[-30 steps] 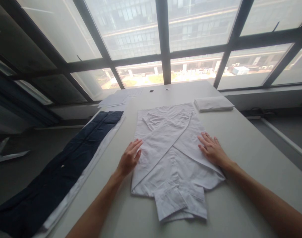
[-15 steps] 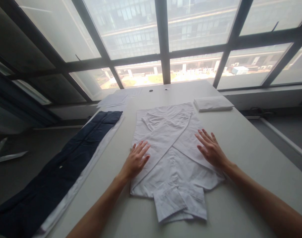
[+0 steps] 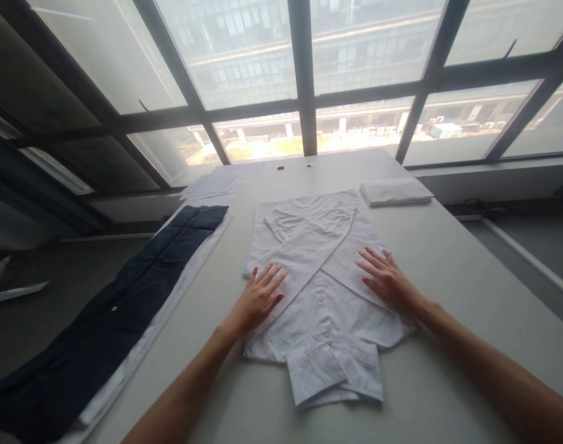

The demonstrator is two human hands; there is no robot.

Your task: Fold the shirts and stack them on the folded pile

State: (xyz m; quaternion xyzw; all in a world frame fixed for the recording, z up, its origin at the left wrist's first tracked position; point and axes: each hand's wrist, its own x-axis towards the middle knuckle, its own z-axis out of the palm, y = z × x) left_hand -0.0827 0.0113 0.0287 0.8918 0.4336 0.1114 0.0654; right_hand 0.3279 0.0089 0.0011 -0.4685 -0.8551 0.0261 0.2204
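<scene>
Big windows (image 3: 304, 68) with dark frames stood behind a long pale table (image 3: 447, 259). A white shirt (image 3: 318, 290) lay flat in the middle of the table, with its sleeves folded across each other and the cuffs at the near end. The left hand (image 3: 258, 299) lay flat on the left side of the shirt. Its fingers (image 3: 274, 274) were spread wide and straight, pressing down on a folded sleeve and gripping nothing. The right hand (image 3: 385, 280) lay flat on the right side of the shirt. Its fingers (image 3: 369, 259) were spread out too, on top of the cloth, and held nothing. The shirt was under both palms and reached past the fingertips toward the windows. Dark blue pants (image 3: 119, 308) lay stretched out along the left edge of the table. A small folded white cloth (image 3: 394, 191) sat at the far right, well apart from the hands.
</scene>
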